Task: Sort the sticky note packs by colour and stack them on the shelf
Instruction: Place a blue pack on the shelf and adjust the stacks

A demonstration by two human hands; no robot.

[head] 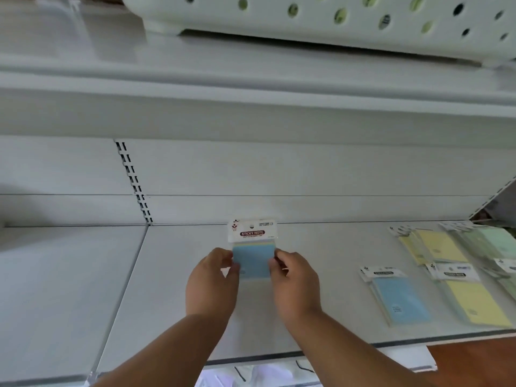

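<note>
I hold a blue sticky note pack [252,256] with a white "STICKY NOTE" header card upright over the middle of the white shelf [178,289]. My left hand [212,283] pinches its left edge and my right hand [296,283] pinches its right edge. At the right of the shelf lies a blue stack [396,297]. Beside it lies a yellow stack [472,300], with another yellow stack [435,247] behind. Green packs [494,241] lie at the far right.
A white perforated basket [335,18] stands on the upper shelf [195,88] overhead. A slotted upright [134,182] divides the back panel. The shelf's front edge [279,356] runs just below my wrists, with brown floor at the lower right.
</note>
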